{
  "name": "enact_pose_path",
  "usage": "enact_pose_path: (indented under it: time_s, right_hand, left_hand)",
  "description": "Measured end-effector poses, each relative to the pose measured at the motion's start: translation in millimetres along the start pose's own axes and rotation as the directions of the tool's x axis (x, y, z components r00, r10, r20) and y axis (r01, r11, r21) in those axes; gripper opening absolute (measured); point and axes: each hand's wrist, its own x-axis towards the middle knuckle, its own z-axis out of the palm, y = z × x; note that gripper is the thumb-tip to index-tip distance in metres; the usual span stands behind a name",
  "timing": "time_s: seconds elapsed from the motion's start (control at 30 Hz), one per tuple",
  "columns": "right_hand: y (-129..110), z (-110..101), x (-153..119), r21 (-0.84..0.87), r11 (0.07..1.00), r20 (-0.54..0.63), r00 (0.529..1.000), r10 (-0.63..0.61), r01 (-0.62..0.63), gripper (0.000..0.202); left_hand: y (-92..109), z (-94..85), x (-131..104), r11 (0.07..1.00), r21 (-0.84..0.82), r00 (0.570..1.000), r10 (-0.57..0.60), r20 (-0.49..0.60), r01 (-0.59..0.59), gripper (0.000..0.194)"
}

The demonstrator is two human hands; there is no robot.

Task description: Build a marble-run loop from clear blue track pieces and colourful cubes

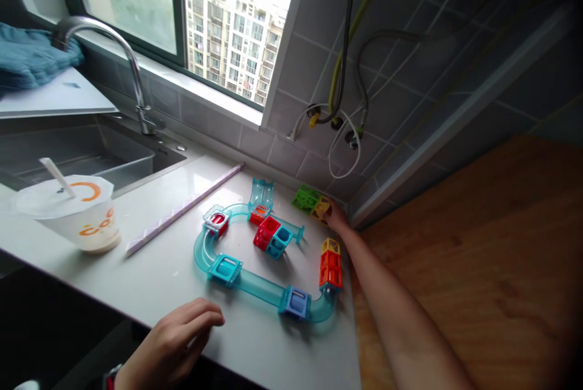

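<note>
My right hand point(336, 217) reaches to the back right corner of the counter, its fingers closed on a yellow toy block point(321, 208). Joined to that block are green blocks point(305, 198). My left hand point(175, 336) hovers or rests at the front edge, fingers loosely bent and holding nothing. Between the hands lies a toy track of translucent teal pieces point(259, 288) with a teal block point(226, 268) and a blue block point(297, 303) on it. Orange blocks point(330, 268) with a yellow one stand at its right end. Inside the loop, red blocks point(266, 232) adjoin teal ones point(279, 242).
A lidded drink cup point(75, 214) with a straw stands at the left. A long pale purple strip point(186, 208) lies behind the track. Further left are a sink point(122, 153), a faucet point(136, 68) and a blue cloth point(31, 59). Hoses point(339, 68) hang along the tiled wall.
</note>
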Motion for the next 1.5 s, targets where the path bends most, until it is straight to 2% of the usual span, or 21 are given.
enact_pose_path:
  time_s: [0.1,0.2,0.3,0.37,0.43,0.5,0.57,0.67,0.77,0.87,1.0,1.1,1.23,1.3,1.37,1.43,1.5]
  right_hand:
    - [-23.3,-9.9,-6.9,0.006,1.0,-0.075,0.997,-0.012,0.013,0.087]
    - [-55.9,-23.3,-16.4,0.025,0.998,-0.114,0.992,-0.055,0.059,0.074]
    - [-92.0,-30.3,-43.1,0.052,0.99,-0.082,0.988,-0.13,0.134,0.054]
    - [-113.6,-27.5,-72.8,0.068,0.981,-0.027,0.983,-0.182,0.183,0.046]
    - [-130.3,-19.4,-105.7,0.074,0.971,0.064,0.971,-0.231,0.226,0.044]
    - [-140.8,-9.0,-133.7,0.025,0.955,0.144,0.944,-0.296,0.296,0.053]
    - [-144.8,-0.5,-151.6,-0.036,0.949,0.162,0.939,-0.304,0.313,0.051]
    - [-139.9,4.4,-162.9,-0.056,0.953,0.14,0.947,-0.289,0.299,0.046]
    - [-128.0,4.2,-168.6,-0.012,0.956,0.116,0.95,-0.29,0.293,0.046]
    - [-117.1,6.4,-174.8,0.105,0.955,0.061,0.956,-0.286,0.279,0.05]
    - [-111.1,12.2,-180.2,0.254,0.931,0.014,0.961,-0.276,0.263,0.052]
    - [-108.7,11.4,-181.5,0.403,0.889,-0.034,0.975,-0.221,0.216,0.052]
    - [-94.4,-3.5,-174.2,0.596,0.789,-0.108,0.988,-0.106,0.15,0.058]
    - [-80.6,-14.7,-163.5,0.575,0.805,-0.194,0.98,-0.039,0.146,0.065]
    - [-65.3,-24.2,-149.0,0.485,0.868,-0.236,0.972,0.013,0.106,0.062]
    - [-52.0,-29.2,-134.0,0.418,0.906,-0.238,0.97,0.044,0.062,0.054]
    - [-43.1,-29.1,-120.9,0.373,0.927,-0.248,0.966,0.074,0.025,0.053]
  left_hand:
    - [-0.3,8.9,6.6,0.999,-0.022,0.999,0.044,0.03,-0.043,0.031]
    - [1.8,9.2,30.0,0.996,-0.058,0.997,0.07,0.02,-0.068,0.031]
    - [-3.7,1.2,75.4,0.999,0.025,0.999,0.036,0.006,-0.036,0.03]
    - [-15.3,-1.5,112.6,0.993,0.112,1.0,0.021,0.001,-0.021,0.044]
    - [-31.4,1.5,148.9,0.984,0.165,0.998,0.061,0.021,-0.064,0.066]
    - [-47.5,8.6,180.1,0.97,0.207,0.988,0.105,0.113,-0.127,0.077]
    - [-59.7,16.5,203.9,0.956,0.223,0.962,0.136,0.237,-0.191,0.074]
    - [-68.6,24.7,224.6,0.95,0.226,0.923,0.123,0.365,-0.216,0.069]
    - [-70.7,28.6,230.4,0.969,0.135,0.896,0.134,0.423,-0.209,0.071]
    - [-72.6,31.1,227.9,0.98,0.046,0.889,0.157,0.431,-0.196,0.074]
    - [-79.8,32.3,221.8,0.983,0.01,0.889,0.163,0.428,-0.185,0.07]
    - [-84.4,29.8,218.8,0.985,0.022,0.891,0.143,0.43,-0.169,0.07]
    - [-79.1,22.0,220.5,0.983,0.112,0.88,0.079,0.467,-0.148,0.053]
    - [-73.2,16.2,224.0,0.968,0.195,0.857,0.034,0.514,-0.155,0.044]
    - [-67.7,9.3,228.9,0.942,0.269,0.826,0.013,0.564,-0.199,0.036]
    - [-62.4,2.7,235.7,0.922,0.302,0.81,0.022,0.585,-0.243,0.045]
    - [-55.9,-1.0,246.1,0.929,0.263,0.824,0.073,0.562,-0.261,0.063]
